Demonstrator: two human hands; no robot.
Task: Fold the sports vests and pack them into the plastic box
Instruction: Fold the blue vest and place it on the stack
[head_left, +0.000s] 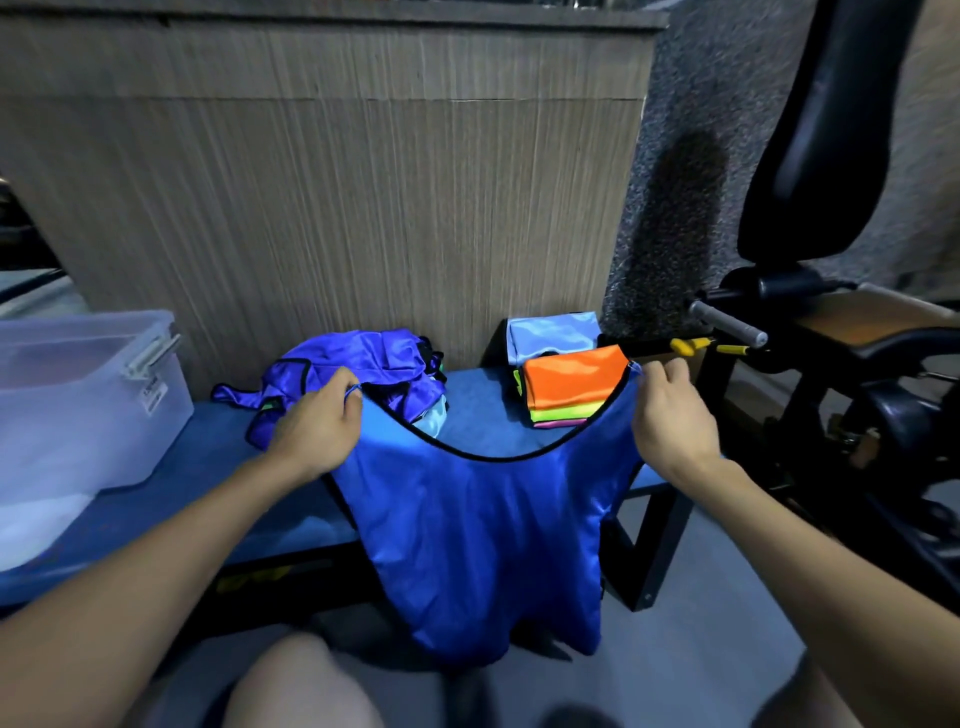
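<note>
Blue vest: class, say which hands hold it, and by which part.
Both hands hold the blue vest: the left hand and right hand each pinch one shoulder strap at its top.

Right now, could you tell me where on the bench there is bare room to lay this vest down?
Bare blue bench shows between the unfolded pile and the folded stack, and in front of the pile beside the plastic box. The back corners are crowded. The blue vest, held by left hand and right hand, hangs over the front edge.
</note>
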